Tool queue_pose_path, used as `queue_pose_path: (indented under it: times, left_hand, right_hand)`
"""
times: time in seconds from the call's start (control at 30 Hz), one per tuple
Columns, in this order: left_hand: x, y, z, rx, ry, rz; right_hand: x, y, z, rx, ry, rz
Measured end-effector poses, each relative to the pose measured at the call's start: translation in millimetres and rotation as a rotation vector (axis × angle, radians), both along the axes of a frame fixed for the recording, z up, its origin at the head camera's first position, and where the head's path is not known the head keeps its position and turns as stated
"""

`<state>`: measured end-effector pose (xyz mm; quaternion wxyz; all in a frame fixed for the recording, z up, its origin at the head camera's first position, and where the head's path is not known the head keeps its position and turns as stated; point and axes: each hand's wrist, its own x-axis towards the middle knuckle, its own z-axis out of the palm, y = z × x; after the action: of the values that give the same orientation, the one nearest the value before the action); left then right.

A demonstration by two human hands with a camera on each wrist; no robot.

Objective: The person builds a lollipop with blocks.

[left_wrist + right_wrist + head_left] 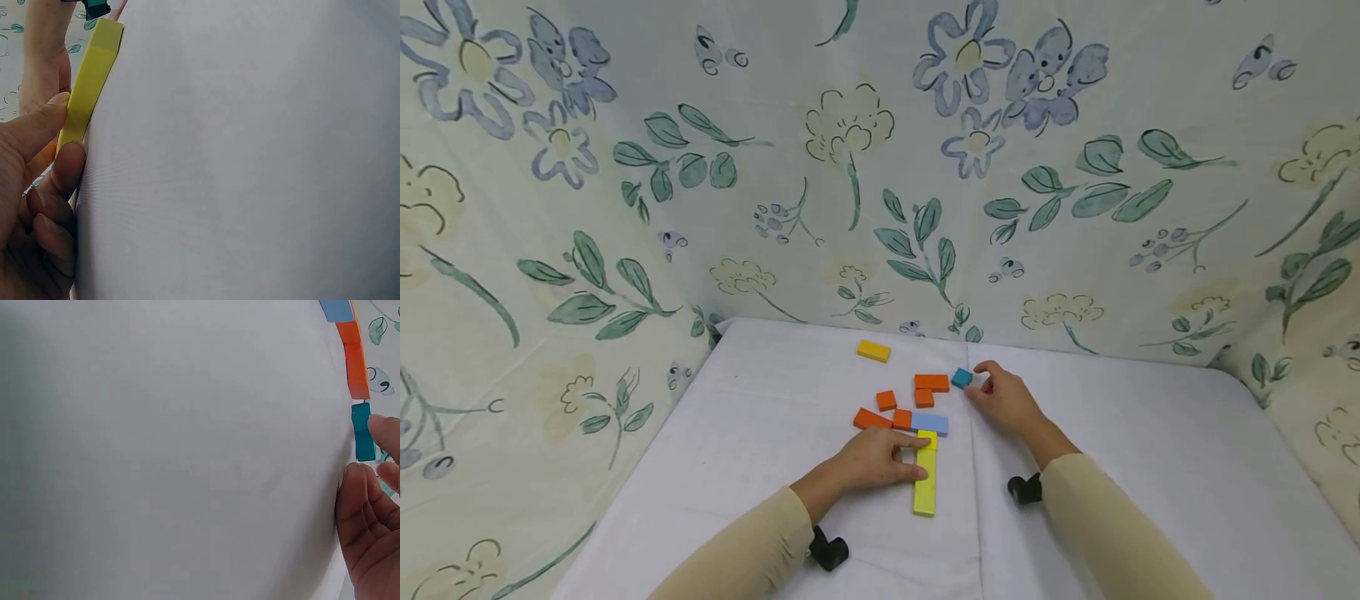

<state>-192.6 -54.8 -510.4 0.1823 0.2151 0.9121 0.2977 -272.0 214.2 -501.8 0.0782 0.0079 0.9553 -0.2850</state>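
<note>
My left hand [872, 457] rests over the yellow blocks, its thumb and forefinger bent against their left side. A long yellow block [924, 493] lies lengthwise on the table, with a short yellow block [929, 435] at its far end. In the left wrist view, fingertips grip the sides of the yellow piece [97, 69]. Farther back, my right hand [1006, 405] has thumb and forefinger curved around the right side of a small blue block [962, 378]. The right wrist view shows a fingertip against the blue block [364, 434], with another at its near end.
A light blue block [931, 425] adjoins the yellow ones. Several orange blocks [932, 382] lie left of the blue block and beside the left hand. One amber block [873, 351] sits near the back edge. Floral cloth [850, 250] rises behind the white table [760, 392].
</note>
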Motion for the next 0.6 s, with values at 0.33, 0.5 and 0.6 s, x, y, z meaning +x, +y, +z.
queue_pose_path:
  times: [0.33,0.5,0.6]
  left_hand:
    - [0.9,0.5,0.2,0.0,-0.005,0.003]
    - [0.7,0.4,1.0,-0.004,-0.001,0.004]
    - [0.6,0.2,1.2,-0.001,0.0,0.002]
  right_hand:
    - [-10.4,-1.5,-2.8,0.06,-0.015,0.016]
    - [-9.7,-2.6,-2.3,0.054,-0.025,0.006]
    - [-8.0,-3.7,-1.4,0.055,-0.018,0.009]
